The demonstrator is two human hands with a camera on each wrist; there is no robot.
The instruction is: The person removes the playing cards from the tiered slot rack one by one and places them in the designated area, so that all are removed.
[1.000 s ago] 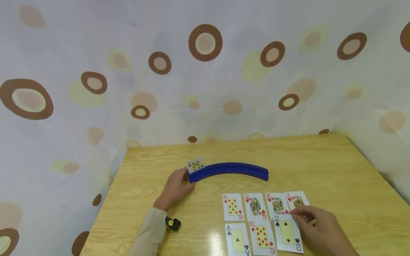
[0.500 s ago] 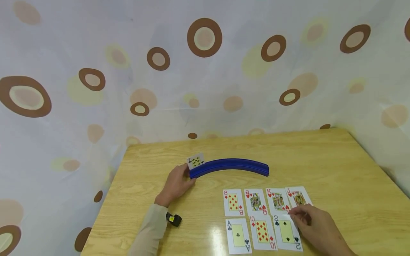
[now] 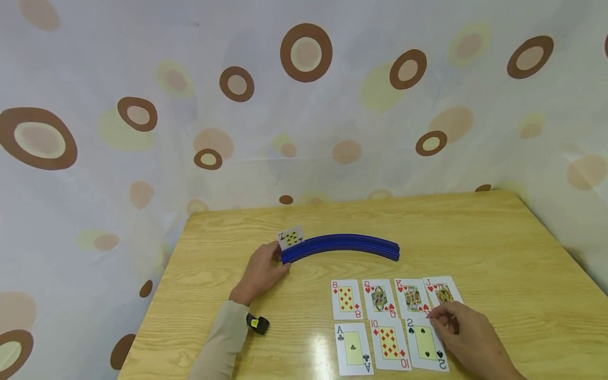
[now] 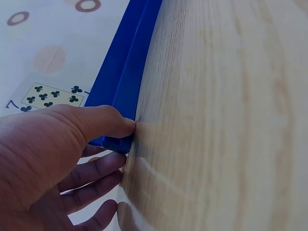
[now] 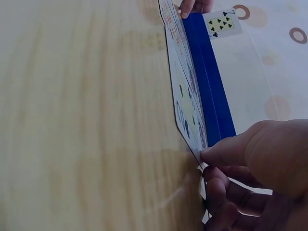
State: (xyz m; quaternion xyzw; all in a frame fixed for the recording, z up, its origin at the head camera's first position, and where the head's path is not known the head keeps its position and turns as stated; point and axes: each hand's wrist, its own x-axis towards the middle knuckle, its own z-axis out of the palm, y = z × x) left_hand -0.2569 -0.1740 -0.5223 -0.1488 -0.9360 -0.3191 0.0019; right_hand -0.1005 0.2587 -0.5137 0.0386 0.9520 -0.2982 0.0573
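My left hand [image 3: 261,272] grips the left end of a blue curved card holder [image 3: 342,243], thumb along its front face. A seven of clubs [image 3: 291,238] stands in the holder beside that hand. At the lower right, my right hand [image 3: 470,335] pinches the upper right corner of a two of spades [image 3: 426,345] between thumb and fingers; the right wrist view shows the thumb [image 5: 231,151] on the card's corner. Left of this card lie a ten of diamonds [image 3: 390,345] and an ace of clubs [image 3: 353,348], face up.
Above them is a row with an eight of diamonds [image 3: 346,300], queen of hearts [image 3: 379,298], king of hearts [image 3: 411,296] and jack of hearts [image 3: 442,290], the jack partly behind my right hand. The wooden table [image 3: 499,248] meets a patterned backdrop [image 3: 347,105] at its far edge.
The two of spades has shifted slightly down from the king of hearts, which it overlapped earlier. My left hand and the holder keep their place; the head view has tilted a little.
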